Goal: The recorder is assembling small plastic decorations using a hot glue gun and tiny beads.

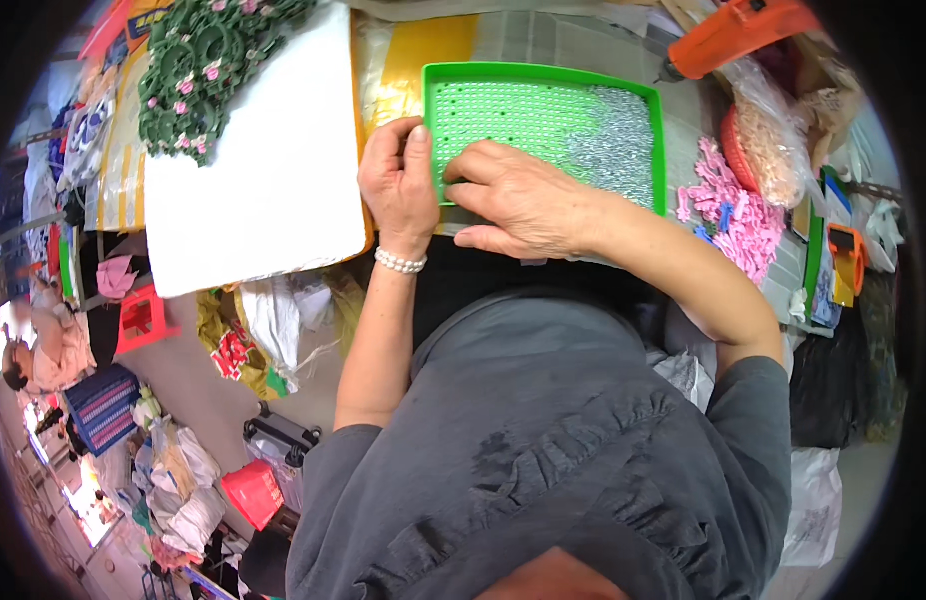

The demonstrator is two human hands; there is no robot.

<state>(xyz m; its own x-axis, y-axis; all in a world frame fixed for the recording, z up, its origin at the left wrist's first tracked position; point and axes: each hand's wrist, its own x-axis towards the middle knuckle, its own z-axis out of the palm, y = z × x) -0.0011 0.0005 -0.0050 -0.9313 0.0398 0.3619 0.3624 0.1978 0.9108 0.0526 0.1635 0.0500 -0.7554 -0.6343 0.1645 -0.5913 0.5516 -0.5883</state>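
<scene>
A shallow green tray (543, 72) with rows of small holes lies on the work surface before me. Many tiny silver metal pieces (618, 145), too small to name exactly, are heaped at its right side. My left hand (399, 185), with a white beaded bracelet (400, 262) at the wrist, is at the tray's left edge, thumb up and fingers curled closed. Whatever it may pinch cannot be made out. Over the tray's near left corner, my right hand (518, 200) has its fingers bent and drawn together; anything between the fingertips is hidden.
A white board (253, 200) lies to the left, green decorative pieces with pink flowers (198, 85) at its far end. Right of the tray are pink plastic pieces (738, 205), a red basket (740, 150) and an orange power tool (733, 38). A red stool (143, 318) stands lower left.
</scene>
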